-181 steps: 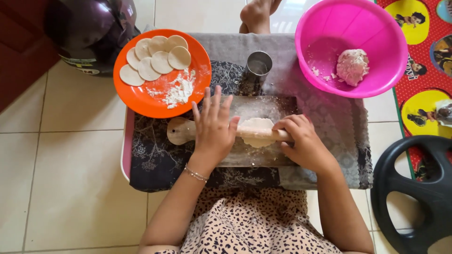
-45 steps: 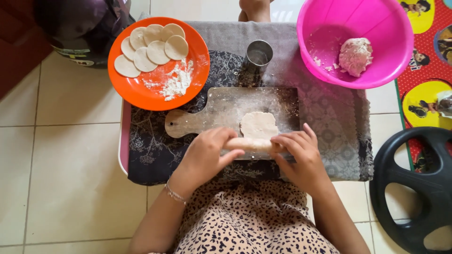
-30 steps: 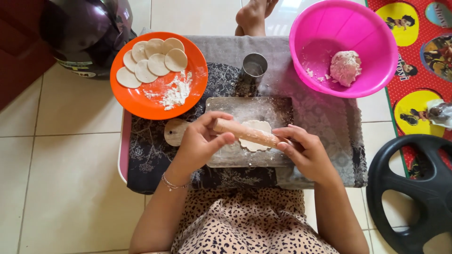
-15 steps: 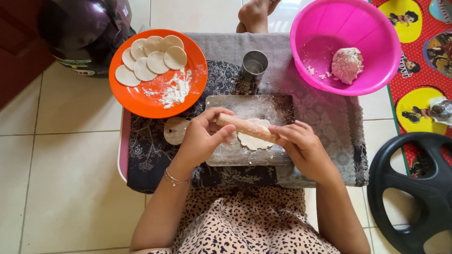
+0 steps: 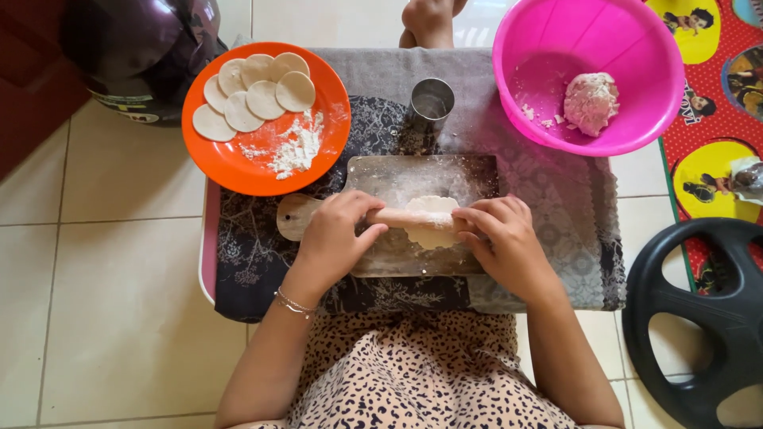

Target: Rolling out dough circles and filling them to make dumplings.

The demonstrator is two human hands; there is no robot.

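Hands at frame centre | left hand and right hand palms down, fingers curled over rolling pin ends | pin across dough on board.

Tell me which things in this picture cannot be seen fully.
- Rolling pin: ends covered by the left hand and right hand, head view.
- Dough: middle hidden under the pin.
- Black wheel: cut off by the right and bottom edges.
- Dark helmet: cut off by the top edge.
- Metal cup: contents too dark to tell.
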